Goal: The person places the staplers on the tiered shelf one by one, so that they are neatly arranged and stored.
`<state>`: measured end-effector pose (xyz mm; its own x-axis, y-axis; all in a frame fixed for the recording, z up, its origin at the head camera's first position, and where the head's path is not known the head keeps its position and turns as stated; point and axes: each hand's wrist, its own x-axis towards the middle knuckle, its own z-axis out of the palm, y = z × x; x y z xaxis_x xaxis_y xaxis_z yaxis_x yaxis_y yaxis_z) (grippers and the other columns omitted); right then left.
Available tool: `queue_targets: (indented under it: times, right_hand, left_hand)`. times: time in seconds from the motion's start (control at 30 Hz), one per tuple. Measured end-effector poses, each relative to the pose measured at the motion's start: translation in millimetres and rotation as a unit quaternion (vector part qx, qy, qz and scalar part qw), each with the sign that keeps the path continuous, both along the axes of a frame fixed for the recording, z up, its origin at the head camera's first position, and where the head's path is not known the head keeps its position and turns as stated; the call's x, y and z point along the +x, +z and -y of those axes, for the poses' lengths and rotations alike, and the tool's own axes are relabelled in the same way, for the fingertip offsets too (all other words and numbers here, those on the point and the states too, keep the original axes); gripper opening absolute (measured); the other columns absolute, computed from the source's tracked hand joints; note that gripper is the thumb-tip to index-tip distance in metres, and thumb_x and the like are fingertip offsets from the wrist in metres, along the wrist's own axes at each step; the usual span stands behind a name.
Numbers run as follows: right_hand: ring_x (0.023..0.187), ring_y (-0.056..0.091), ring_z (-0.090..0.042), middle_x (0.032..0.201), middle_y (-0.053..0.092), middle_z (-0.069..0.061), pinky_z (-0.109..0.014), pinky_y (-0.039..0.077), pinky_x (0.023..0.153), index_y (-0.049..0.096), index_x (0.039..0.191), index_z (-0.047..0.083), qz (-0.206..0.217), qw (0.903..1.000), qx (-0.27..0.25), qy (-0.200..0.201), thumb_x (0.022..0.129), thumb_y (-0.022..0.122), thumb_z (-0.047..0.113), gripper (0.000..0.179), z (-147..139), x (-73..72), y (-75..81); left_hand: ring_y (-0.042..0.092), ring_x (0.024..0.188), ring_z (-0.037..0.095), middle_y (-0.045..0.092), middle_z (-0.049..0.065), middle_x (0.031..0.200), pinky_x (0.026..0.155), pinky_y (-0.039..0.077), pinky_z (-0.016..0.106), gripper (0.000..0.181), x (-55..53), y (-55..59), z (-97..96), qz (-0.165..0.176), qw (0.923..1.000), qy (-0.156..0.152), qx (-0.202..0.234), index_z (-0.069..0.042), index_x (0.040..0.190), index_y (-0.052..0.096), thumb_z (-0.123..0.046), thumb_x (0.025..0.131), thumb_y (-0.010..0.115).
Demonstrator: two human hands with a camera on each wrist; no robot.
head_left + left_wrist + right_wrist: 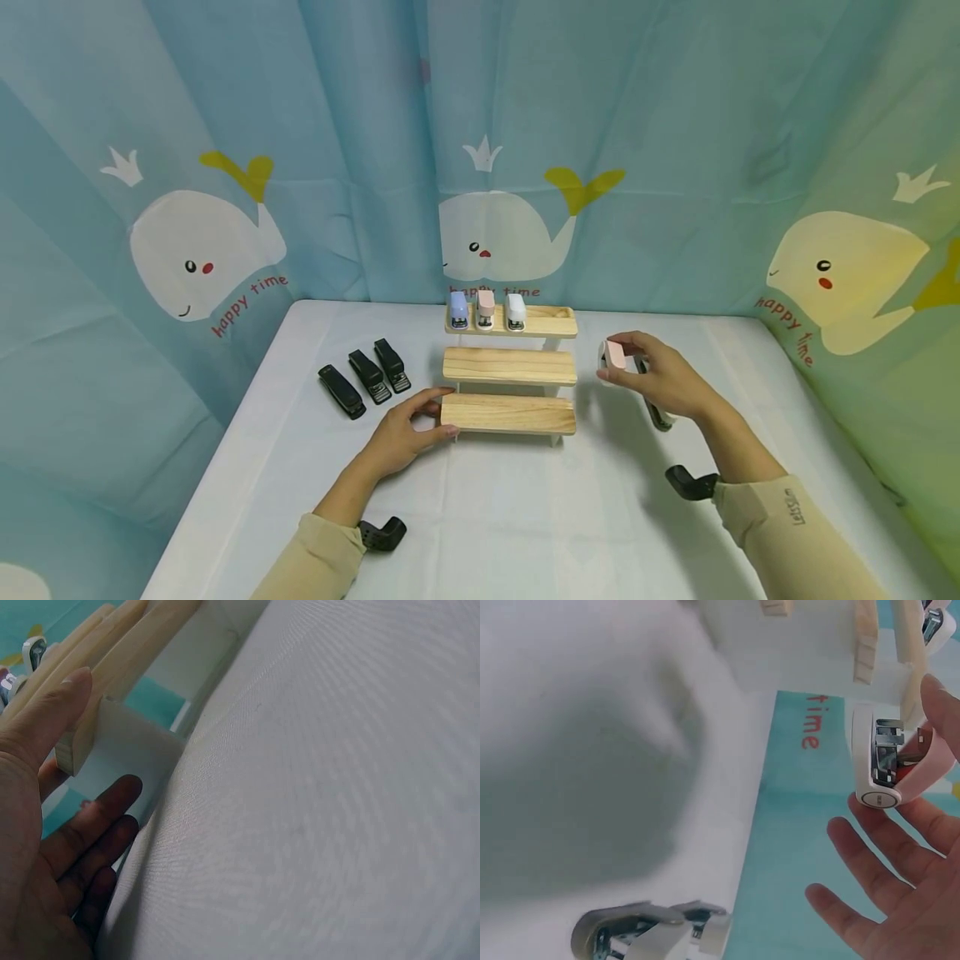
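Observation:
My right hand (663,379) pinches a small pink and white stapler (614,356) above the table, right of a three-tier wooden display stand (510,414). In the right wrist view, the stapler's white base (863,750) faces the camera and several fingers spread below it. My left hand (405,429) grips the left end of the lowest board between thumb and index finger. Its other fingers (101,814) reach beneath the board. On the top board stand a lavender stapler (459,309), a pink stapler (486,307) and a white stapler (516,309), side by side.
Three black staplers (370,375) lie on the white table left of the stand. Below my right hand lie more staplers (660,417), partly hidden; the right wrist view shows a dark and white stapler (630,926) there. A blue whale-print curtain (375,208) hangs behind the table.

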<state>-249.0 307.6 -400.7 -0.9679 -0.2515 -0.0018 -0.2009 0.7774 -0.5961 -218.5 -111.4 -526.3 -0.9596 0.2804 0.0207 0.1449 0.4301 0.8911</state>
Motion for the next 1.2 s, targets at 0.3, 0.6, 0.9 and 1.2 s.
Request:
queue_targets:
  times: [0.3,0.6,0.9,1.2]
  right_hand:
    - [0.13,0.054,-0.037,0.137,0.06,-0.015,-0.065,0.037,0.111,0.051,0.146,0.007,-0.029,0.9985,-0.044,0.016,0.097,0.073,0.044,0.065,10,-4.1,3.4]
    - [0.134,0.051,-0.039,0.141,0.058,-0.017,-0.062,0.036,0.112,0.051,0.146,0.004,-0.066,0.995,-0.069,0.028,0.099,0.071,0.037,0.061,21,-9.1,11.0]
    - [0.134,0.051,-0.038,0.142,0.057,-0.018,-0.061,0.035,0.114,0.05,0.148,0.004,-0.082,0.9928,-0.081,0.033,0.101,0.069,0.037,0.06,30,-12.6,18.1]
    - [0.131,0.054,-0.036,0.139,0.059,-0.016,-0.06,0.035,0.116,0.053,0.146,0.006,-0.086,0.9913,-0.093,0.033,0.101,0.069,0.037,0.058,40,-16.6,22.2]
  left_hand:
    - [0.062,0.12,0.016,0.07,-0.011,0.115,0.11,0.042,0.051,0.062,1.1,-0.1,-0.8,0.003,1.0,0.0,-0.001,-0.049,0.139,0.057,-0.051,0.084,0.084]
    - [0.062,0.12,0.015,0.069,-0.011,0.115,0.11,0.042,0.051,0.061,-0.2,-3.7,-0.9,0.001,1.0,0.003,0.003,-0.053,0.137,0.057,-0.053,0.082,0.085]
    - [0.063,0.118,0.013,0.07,-0.014,0.111,0.109,0.042,0.051,0.06,0.0,-5.7,-1.1,-0.007,1.0,0.002,0.003,-0.054,0.136,0.057,-0.052,0.083,0.084]
    - [0.063,0.119,0.013,0.07,-0.013,0.11,0.109,0.042,0.051,0.06,0.7,-4.9,-1.1,-0.009,1.0,0.002,0.003,-0.052,0.136,0.058,-0.051,0.083,0.084]
